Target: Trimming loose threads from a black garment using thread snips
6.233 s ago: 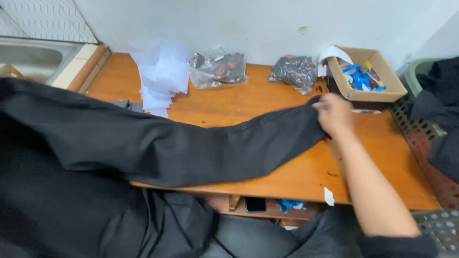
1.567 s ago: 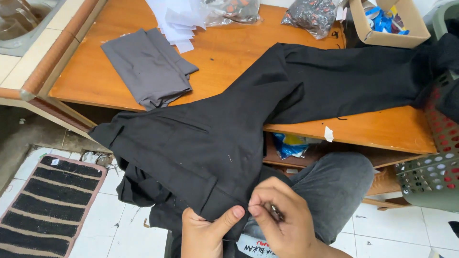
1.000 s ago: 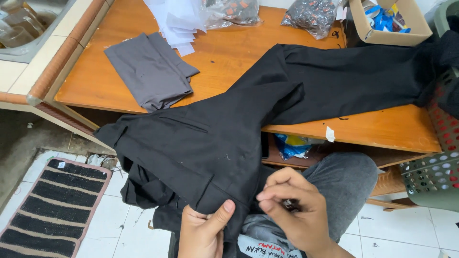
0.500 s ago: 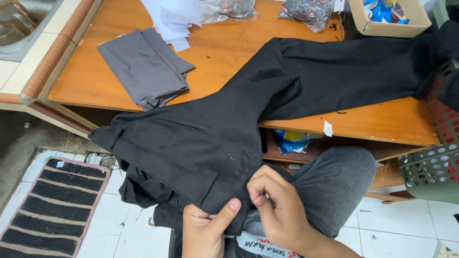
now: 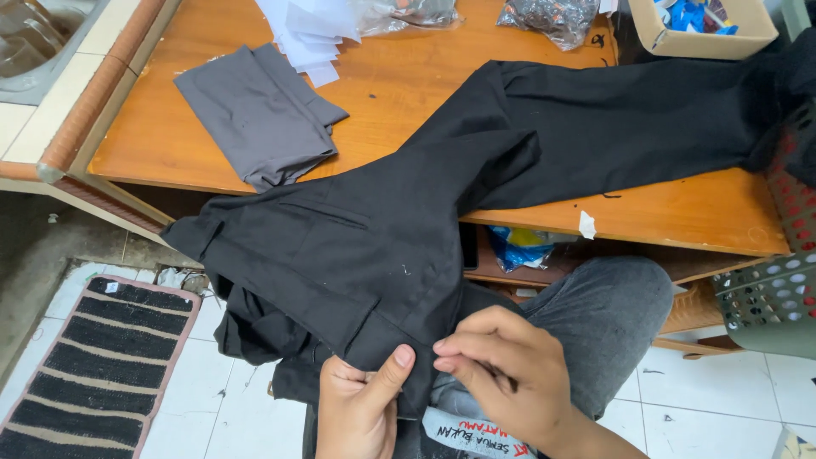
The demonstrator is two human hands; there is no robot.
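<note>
The black trousers [image 5: 408, 229] hang off the wooden table [image 5: 399, 93] edge with the waistband pulled down toward the lap, seemingly so its edge lies within easy reach of both hands. The left hand [image 5: 357, 408] pinches the waistband, thumb on top, holding the cloth taut. The right hand [image 5: 501, 374], just beside it, has its fingers bunched against the same edge; whether it holds something small I cannot tell. Well beyond the hands lies a folded grey cloth [image 5: 255, 110].
</note>
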